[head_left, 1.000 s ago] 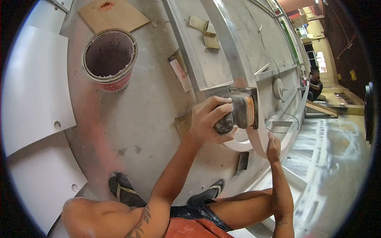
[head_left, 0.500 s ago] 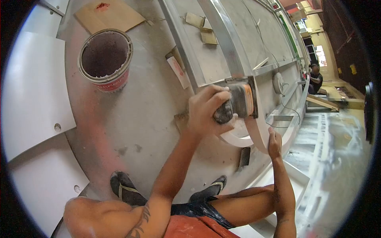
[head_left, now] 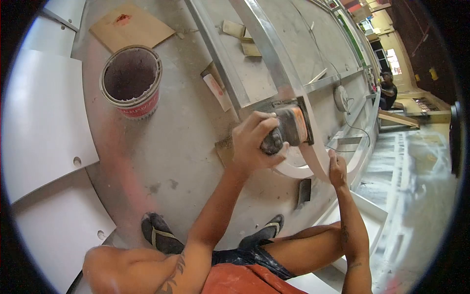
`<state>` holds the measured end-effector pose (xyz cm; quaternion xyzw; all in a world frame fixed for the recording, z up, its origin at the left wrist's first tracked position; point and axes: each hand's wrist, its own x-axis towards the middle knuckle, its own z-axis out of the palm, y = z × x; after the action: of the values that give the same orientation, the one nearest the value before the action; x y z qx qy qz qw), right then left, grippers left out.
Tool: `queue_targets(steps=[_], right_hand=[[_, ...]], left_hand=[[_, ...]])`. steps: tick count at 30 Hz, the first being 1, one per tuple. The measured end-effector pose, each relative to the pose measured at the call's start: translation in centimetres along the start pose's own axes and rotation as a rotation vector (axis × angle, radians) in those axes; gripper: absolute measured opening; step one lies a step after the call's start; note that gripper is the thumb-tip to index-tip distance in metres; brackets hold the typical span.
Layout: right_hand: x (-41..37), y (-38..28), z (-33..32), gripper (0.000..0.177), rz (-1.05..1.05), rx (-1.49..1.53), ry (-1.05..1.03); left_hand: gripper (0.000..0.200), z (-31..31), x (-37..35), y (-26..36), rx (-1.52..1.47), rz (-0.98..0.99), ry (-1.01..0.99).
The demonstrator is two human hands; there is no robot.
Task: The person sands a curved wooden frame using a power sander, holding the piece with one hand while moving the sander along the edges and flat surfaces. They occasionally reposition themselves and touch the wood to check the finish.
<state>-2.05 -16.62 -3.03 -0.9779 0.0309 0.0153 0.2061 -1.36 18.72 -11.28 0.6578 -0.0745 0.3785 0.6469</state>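
My left hand (head_left: 254,139) is wrapped around the dark grip of a black and orange power sander (head_left: 293,125). The sander's flat pad rests against the pale, dusty face of a curved frame (head_left: 316,161). Lower down on the same frame, my right hand (head_left: 338,169) grips its edge, thumb on the near side. Two metal-coloured bars (head_left: 267,41) run away from the sander toward the top of the view. Beneath the frame's curve, a small dark block (head_left: 304,191) lies on the floor.
A red-labelled bucket (head_left: 139,105) stands at the left near a brown board (head_left: 129,27). White panels (head_left: 49,108) line the left side. Scraps (head_left: 215,90) and a cable (head_left: 325,54) lie about the frame. Another person (head_left: 388,92) sits at the far right.
The sander and both hands appear slightly further left, while the bucket and floor things have shifted a little in view. Both grips remain the same.
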Motion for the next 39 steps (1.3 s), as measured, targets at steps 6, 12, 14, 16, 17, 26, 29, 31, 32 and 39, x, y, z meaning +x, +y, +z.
queue_targets(steps=[6, 12, 14, 16, 17, 26, 29, 31, 32, 39], right_hand=[[0.2, 1.1, 0.0, 0.06, -0.003, -0.035, 0.003], [-0.1, -0.8, 0.0, 0.059, -0.031, -0.048, 0.029], [-0.3, -1.6, -0.4, 0.058, 0.011, -0.057, -0.002], [-0.2, -1.8, -0.4, 0.057, -0.019, -0.069, 0.013], [-0.1, -1.8, -0.5, 0.057, -0.018, -0.066, 0.018], [-0.1, -1.6, -0.5, 0.057, 0.019, -0.055, -0.014], [-0.2, -1.4, -0.3, 0.056, -0.003, 0.01, 0.004], [-0.1, -1.6, -0.3, 0.056, -0.004, 0.042, -0.005], [0.0, -1.6, -0.4, 0.056, -0.008, 0.039, -0.002], [-0.3, -2.4, -0.6, 0.055, -0.013, -0.044, 0.005]], left_hand=[[0.044, -0.3, 1.6, -0.2, -0.018, -0.04, -0.011], [0.043, -0.8, 6.0, -2.2, 0.03, 0.013, 0.052], [0.043, -0.6, 5.7, -2.5, 0.051, 0.013, 0.092], [0.045, -0.5, 3.7, -1.9, 0.08, 0.017, 0.057], [0.043, -0.1, 2.4, -1.2, 0.048, 0.0, 0.032], [0.051, 3.4, -6.7, 4.6, 0.041, -0.113, 0.064], [0.052, 3.9, -7.0, 5.2, 0.038, -0.122, 0.073], [0.052, 3.6, -6.5, 5.4, 0.026, -0.125, 0.072], [0.05, 3.4, -5.9, 5.2, 0.031, -0.102, 0.068], [0.04, 1.1, 1.1, 2.1, 0.022, -0.015, 0.074]])
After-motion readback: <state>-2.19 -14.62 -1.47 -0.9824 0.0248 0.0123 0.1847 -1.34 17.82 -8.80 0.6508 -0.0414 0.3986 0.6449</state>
